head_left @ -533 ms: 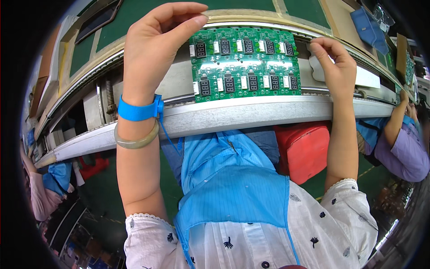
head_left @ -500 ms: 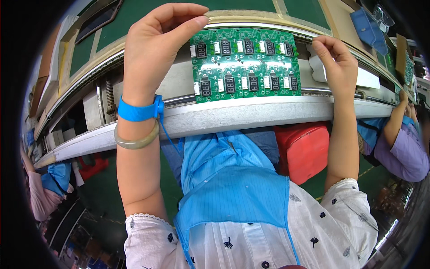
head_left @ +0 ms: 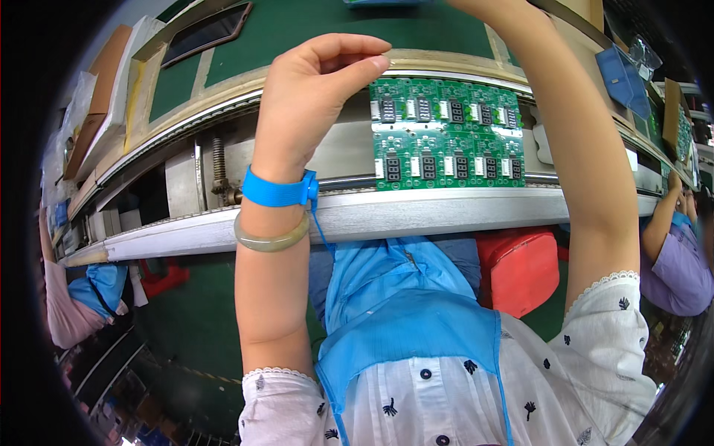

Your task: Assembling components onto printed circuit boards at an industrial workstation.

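A green circuit board panel (head_left: pixel 440 143) rests across the rails, bearing two rows of black digit displays with white connectors beside them. My left hand (head_left: pixel 312 85) is just off the panel's upper left corner, thumb and fingertips pinched together. Whatever is between those fingertips is too small to make out. A blue wrist strap (head_left: pixel 277 190) with a cord and a stone-like bangle (head_left: pixel 272 236) are on my left wrist and forearm. My right hand (head_left: pixel 476 4) reaches past the rails to the upper edge of the view, near a blue bin (head_left: pixel 383 3); its fingers are cut off.
A silver rail (head_left: pixel 431 212) runs along the near side of the conveyor. On the green surface at the far left lies a phone (head_left: pixel 208 34). A blue bin (head_left: pixel 623 80) stands at the far right. A red stool (head_left: pixel 518 271) is below the rail, and co-workers sit at both sides.
My right hand has left the panel's right side and stretched forward toward the blue bin. My left hand remains pinched by the panel's upper left corner. The whole view has shifted.
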Demonstrator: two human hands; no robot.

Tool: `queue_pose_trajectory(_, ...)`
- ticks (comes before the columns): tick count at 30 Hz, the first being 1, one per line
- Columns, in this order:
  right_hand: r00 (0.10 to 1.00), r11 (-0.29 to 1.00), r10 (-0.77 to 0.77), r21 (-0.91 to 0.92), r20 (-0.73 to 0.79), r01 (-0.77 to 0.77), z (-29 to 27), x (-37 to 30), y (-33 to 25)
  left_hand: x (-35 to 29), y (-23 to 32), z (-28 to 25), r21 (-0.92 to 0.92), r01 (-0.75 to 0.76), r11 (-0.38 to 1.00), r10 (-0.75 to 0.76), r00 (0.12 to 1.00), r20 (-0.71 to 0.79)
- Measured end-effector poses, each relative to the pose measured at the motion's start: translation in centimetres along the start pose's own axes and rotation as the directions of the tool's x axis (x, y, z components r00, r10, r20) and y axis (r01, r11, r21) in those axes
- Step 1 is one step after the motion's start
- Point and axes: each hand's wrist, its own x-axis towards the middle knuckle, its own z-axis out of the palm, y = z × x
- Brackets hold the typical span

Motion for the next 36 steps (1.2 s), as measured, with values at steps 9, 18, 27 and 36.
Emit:
queue_pose_trajectory(9,0.95,0.91,0.205,-0.403,0.234,-0.097,3.0,3.5,-0.5,0.4,0.2,0.1,-0.077,-0.033,0.996,0.034,0.999,0.009)
queue_pose_trajectory(18,0.922,0.922,0.283,-0.339,0.264,-0.185,2.4,3.2,-0.3,0.9,0.3,0.8,-0.057,-0.021,0.998,0.025,0.997,0.072)
queue_pose_trajectory(27,0.883,0.89,0.388,-0.356,0.264,-0.284,3.6,4.1,-1.6,0.5,0.1,0.3,-0.02,0.008,1.0,-0.006,0.994,0.106)
queue_pose_trajectory(36,0.968,0.963,0.231,-0.166,0.096,-0.213,3.6,3.5,0.1,0.7,0.3,0.1,-0.019,0.058,0.998,-0.055,0.99,0.128)
